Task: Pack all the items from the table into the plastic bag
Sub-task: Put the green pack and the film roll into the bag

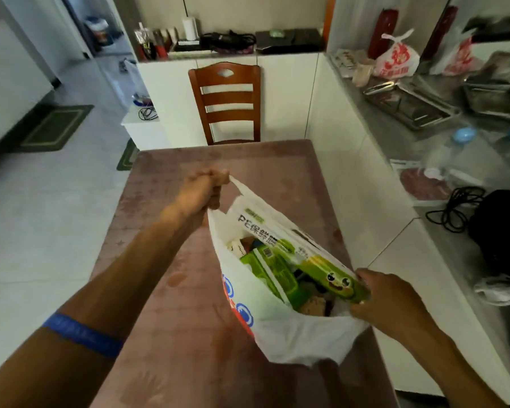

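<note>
Pink-brown table [248, 160], wood chair [226, 101] behind.

A brown wooden chair [226, 103] stands at the far end of the pinkish-brown table [171, 201], with white cupboards [283, 95] behind it, a pale tiled floor [50, 207] and a green mat [56, 128] on the left, and a grey counter [395, 134] on the right.

One head-worn wide-angle view looks forward and steeply down, close over the surface [171, 260], toward a chair [226, 101].
</note>
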A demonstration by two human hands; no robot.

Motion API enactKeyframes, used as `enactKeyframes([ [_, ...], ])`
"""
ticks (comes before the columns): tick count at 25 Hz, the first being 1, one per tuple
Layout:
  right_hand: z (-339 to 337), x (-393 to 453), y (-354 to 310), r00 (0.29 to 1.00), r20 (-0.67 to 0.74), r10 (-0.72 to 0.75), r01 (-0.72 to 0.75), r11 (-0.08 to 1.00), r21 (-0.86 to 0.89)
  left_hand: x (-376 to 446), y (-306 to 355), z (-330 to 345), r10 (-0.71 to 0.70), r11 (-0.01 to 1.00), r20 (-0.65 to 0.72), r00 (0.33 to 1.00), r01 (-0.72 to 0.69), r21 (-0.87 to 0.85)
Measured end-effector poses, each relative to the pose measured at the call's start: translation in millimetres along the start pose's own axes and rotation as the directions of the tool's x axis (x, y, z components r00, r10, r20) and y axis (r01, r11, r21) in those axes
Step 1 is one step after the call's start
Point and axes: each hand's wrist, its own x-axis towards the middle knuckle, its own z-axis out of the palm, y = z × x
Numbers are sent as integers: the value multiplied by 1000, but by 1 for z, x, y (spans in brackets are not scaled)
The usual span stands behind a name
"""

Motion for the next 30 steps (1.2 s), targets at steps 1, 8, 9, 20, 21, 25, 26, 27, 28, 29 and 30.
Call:
enactKeyframes([
  [1, -14, 1, -5, 998, -62, 4, -5, 1000, -25, -9, 1, -17, 16, 999, -51, 999, -18, -46],
  [8, -30, 27, -123, 940, -333, -75, 209, 897, 389, -56, 29, -137, -144, 987, -3, 990, 143, -77],
  [9, -21, 34, -140, 949, -315, -20, 185, 843, 504, -61, 24, -151, -212, 976, 16, 977, 213, -54],
  [20, -105, 74, -258, 953, -301, -45, 304, 180, 935, -71, 40, -195, 15, 965, -110, 994, -43, -260],
  [21, -98, 79, -257, 961, -272, -57, 278, 204, 939, -67, 34, -194, -31, 968, -98, 995, 5, -250],
  [25, -40, 102, -217, 988, -43, 145, -24, 430, 903, -59, 3, -167, -192, 977, -61, 979, 185, -109],
  [26, -30, 104, -204, 972, -21, 235, -81, 415, 906, -58, 2, -160, -186, 981, -56, 981, 181, -76],
  [27, -23, 105, -194, 954, -4, 301, -126, 411, 903, -56, 3, -156, -178, 983, -48, 983, 175, -52],
  [28, -18, 105, -185, 938, 22, 345, -179, 432, 884, -54, 5, -153, -177, 984, -43, 983, 176, -25],
  [29, -14, 104, -177, 928, 65, 366, -236, 445, 864, -50, 5, -151, -181, 984, -49, 982, 180, -11],
  [30, -12, 102, -172, 926, 103, 364, -270, 445, 854, -45, 5, -149, -182, 983, -63, 981, 181, -10],
])
